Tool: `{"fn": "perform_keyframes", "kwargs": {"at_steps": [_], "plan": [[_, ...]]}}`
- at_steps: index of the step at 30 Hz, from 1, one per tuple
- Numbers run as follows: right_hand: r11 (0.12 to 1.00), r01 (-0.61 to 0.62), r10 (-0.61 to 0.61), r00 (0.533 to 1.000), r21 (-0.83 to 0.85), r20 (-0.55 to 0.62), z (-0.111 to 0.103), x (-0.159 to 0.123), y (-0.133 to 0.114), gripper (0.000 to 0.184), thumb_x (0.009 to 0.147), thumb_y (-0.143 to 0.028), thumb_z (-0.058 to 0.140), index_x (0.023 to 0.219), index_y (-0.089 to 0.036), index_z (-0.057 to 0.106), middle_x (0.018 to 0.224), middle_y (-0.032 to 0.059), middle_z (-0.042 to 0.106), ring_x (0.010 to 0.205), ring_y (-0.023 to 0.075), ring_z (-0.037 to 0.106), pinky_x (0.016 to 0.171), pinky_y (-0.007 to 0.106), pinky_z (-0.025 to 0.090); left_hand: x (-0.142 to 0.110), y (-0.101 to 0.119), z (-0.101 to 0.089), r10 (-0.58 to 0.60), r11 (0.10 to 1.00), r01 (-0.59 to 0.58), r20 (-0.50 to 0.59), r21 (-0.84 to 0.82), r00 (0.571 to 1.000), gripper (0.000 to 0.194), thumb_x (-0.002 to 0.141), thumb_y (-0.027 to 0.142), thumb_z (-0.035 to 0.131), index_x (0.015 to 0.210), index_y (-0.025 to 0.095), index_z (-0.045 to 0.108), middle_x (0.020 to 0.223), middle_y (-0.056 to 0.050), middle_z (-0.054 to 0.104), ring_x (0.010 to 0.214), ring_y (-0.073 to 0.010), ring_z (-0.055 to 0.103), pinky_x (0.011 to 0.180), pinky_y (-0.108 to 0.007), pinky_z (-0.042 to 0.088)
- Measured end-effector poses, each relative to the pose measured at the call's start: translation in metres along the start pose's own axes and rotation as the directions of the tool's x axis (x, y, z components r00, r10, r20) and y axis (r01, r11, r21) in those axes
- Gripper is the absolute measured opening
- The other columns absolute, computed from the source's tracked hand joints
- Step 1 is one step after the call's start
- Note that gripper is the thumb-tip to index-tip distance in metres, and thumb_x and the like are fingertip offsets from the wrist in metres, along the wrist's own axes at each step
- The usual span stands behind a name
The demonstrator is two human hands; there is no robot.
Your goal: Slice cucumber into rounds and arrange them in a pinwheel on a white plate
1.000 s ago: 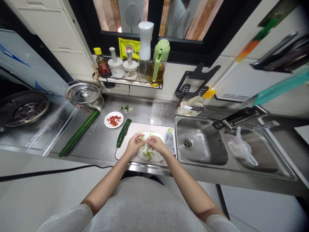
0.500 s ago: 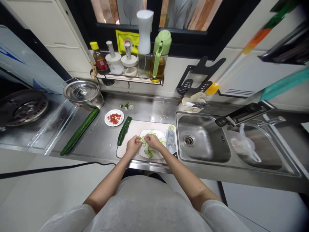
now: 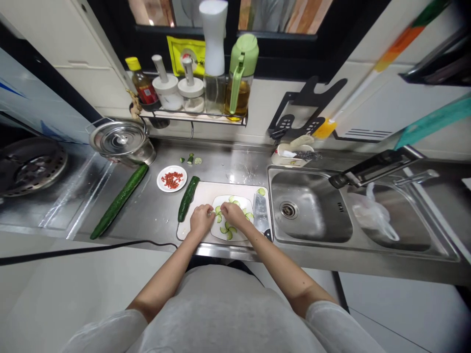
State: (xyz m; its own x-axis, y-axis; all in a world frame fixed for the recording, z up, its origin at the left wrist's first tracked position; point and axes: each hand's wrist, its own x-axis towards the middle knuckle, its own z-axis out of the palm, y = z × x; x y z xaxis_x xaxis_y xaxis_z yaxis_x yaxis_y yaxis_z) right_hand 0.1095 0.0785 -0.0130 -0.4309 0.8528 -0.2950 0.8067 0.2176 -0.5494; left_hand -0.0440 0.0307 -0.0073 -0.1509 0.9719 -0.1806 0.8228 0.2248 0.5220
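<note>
My left hand (image 3: 202,218) is closed over the left edge of a white plate (image 3: 217,200), its fingertips pinched on what looks like a pale cucumber slice. Just across from it, my right hand (image 3: 234,215) has its fingers curled together above the plate; whatever they may hold is hidden. Between the hands, cucumber slices (image 3: 218,217) lie on the plate, and more slices (image 3: 228,231) form a curved pattern nearer me. Beneath the plate is a cutting board (image 3: 206,189), with a cleaver (image 3: 261,215) on its right and a shorter cucumber (image 3: 188,198) along its left edge.
A small plate of chopped red pieces (image 3: 172,179) and a long cucumber (image 3: 119,201) are to the left, near a lidded pot (image 3: 123,142). The sink (image 3: 312,215) adjoins the board on the right. Above hangs a rack (image 3: 195,116) of seasoning containers.
My left hand has shifted slightly left, away from the slices between the hands. The right hand stays almost in place. The camera view has tilted a little.
</note>
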Motion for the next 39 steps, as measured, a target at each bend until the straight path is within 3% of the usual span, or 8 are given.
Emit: {"fn": "perform_keyframes", "kwargs": {"at_steps": [4, 11, 16, 20, 25, 32, 39], "plan": [[0.991, -0.014, 0.016, 1.000, -0.135, 0.014, -0.002, -0.002, -0.004, 0.020, 0.091, -0.018, 0.043, 0.092, -0.017, 0.063, 0.095, 0.0069, 0.065, 0.085, 0.0156, 0.056, 0.066, 0.023, 0.035, 0.000, -0.002, 0.000, 0.013, 0.998, -0.015, 0.022, 0.068, 1.000, 0.009, 0.079, 0.027, 0.058, 0.081, 0.022, 0.066, 0.089, -0.005, 0.062, 0.091, -0.0194, 0.055, 0.077, -0.028, 0.040], [0.958, -0.029, 0.033, 0.999, -0.284, 0.008, -0.002, -0.006, -0.011, 0.021, 0.092, -0.020, 0.041, 0.097, -0.017, 0.062, 0.101, 0.0095, 0.063, 0.089, 0.0195, 0.055, 0.065, 0.026, 0.034, 0.003, -0.006, 0.003, 0.034, 0.999, -0.035, 0.040, 0.036, 0.999, 0.013, 0.080, 0.028, 0.059, 0.090, 0.023, 0.067, 0.092, -0.004, 0.061, 0.092, -0.0185, 0.055, 0.080, -0.028, 0.041], [0.978, -0.034, 0.034, 0.999, -0.207, -0.007, -0.007, -0.011, -0.011, 0.018, 0.090, -0.019, 0.044, 0.097, -0.017, 0.061, 0.100, 0.0098, 0.063, 0.091, 0.0205, 0.055, 0.066, 0.027, 0.034, 0.003, -0.010, 0.000, 0.106, 0.994, -0.106, 0.042, 0.000, 0.993, 0.015, 0.081, 0.030, 0.060, 0.092, 0.023, 0.067, 0.094, -0.005, 0.062, 0.095, -0.0199, 0.055, 0.083, -0.029, 0.041], [0.996, -0.085, 0.080, 0.988, -0.036, -0.129, -0.020, -0.021, -0.003, 0.018, 0.090, -0.021, 0.045, 0.097, -0.019, 0.061, 0.097, 0.0068, 0.064, 0.087, 0.0182, 0.055, 0.067, 0.025, 0.034, 0.000, -0.016, -0.005, 0.165, 0.986, -0.164, 0.034, -0.023, 0.986, 0.015, 0.081, 0.028, 0.059, 0.091, 0.023, 0.067, 0.094, -0.005, 0.061, 0.096, -0.0209, 0.054, 0.083, -0.030, 0.042], [0.988, -0.100, 0.131, 0.947, 0.116, -0.293, -0.033, -0.041, 0.017, 0.020, 0.088, -0.024, 0.044, 0.093, -0.019, 0.063, 0.084, 0.0038, 0.065, 0.077, 0.0158, 0.055, 0.067, 0.024, 0.035, -0.001, -0.023, -0.003, 0.148, 0.989, -0.147, 0.032, -0.024, 0.988, 0.012, 0.080, 0.024, 0.059, 0.088, 0.023, 0.068, 0.092, -0.005, 0.061, 0.092, -0.0203, 0.055, 0.081, -0.030, 0.043], [0.967, -0.106, 0.191, 0.904, 0.233, -0.382, -0.036, -0.067, 0.041, 0.027, 0.086, -0.033, 0.043, 0.091, -0.019, 0.065, 0.080, 0.0043, 0.066, 0.072, 0.0166, 0.056, 0.067, 0.026, 0.038, 0.002, -0.025, -0.002, 0.142, 0.985, -0.138, 0.027, -0.107, 0.990, 0.013, 0.078, 0.025, 0.060, 0.088, 0.023, 0.068, 0.092, -0.004, 0.063, 0.088, -0.0183, 0.057, 0.080, -0.029, 0.043], [0.925, -0.195, 0.352, 0.762, 0.325, -0.544, -0.056, -0.095, 0.070, 0.038, 0.083, -0.042, 0.042, 0.094, -0.015, 0.066, 0.074, 0.0053, 0.066, 0.065, 0.0171, 0.055, 0.065, 0.027, 0.041, 0.000, -0.043, -0.014, 0.000, 0.968, -0.023, -0.092, -0.252, 0.996, 0.018, 0.078, 0.030, 0.057, 0.090, 0.021, 0.068, 0.084, -0.003, 0.063, 0.069, -0.0129, 0.055, 0.073, -0.026, 0.045]]}}
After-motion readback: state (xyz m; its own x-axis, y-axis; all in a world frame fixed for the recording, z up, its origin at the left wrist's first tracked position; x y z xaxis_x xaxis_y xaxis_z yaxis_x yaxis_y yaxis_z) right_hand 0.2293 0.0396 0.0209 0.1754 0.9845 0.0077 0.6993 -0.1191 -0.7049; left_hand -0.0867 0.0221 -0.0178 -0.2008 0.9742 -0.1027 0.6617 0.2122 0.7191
